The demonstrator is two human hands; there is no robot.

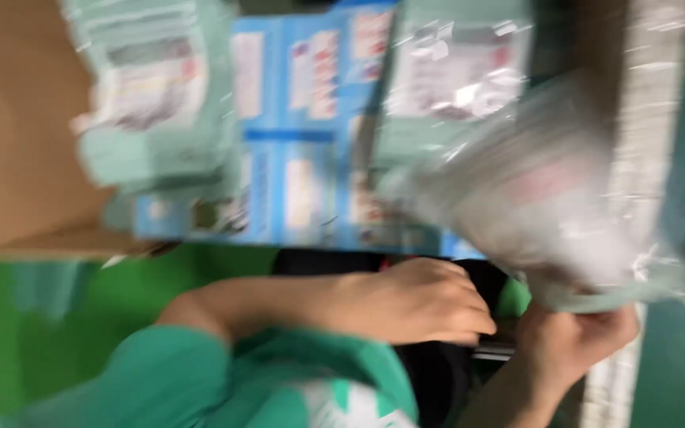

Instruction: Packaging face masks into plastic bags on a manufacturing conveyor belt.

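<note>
Your right hand [572, 337] is gripping a blurred, clear-plastic-wrapped pale green packet [541, 198] by its lower edge — your left hand [430, 301] is resting beside it, fingers curled, over a black object [438, 372].

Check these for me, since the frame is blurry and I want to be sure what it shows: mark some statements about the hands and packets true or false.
1. The right hand grips a clear plastic packet. True.
2. The left hand holds a pair of scissors. False: no scissors show; it rests closed above a dark object, and what it holds, if anything, cannot be told.
3. A brown cardboard box sits at the upper left. True.
4. The sleeve on the left arm is red. False: it is green.
5. Blue printed sheets lie between stacks of pale green packets. True.
</note>
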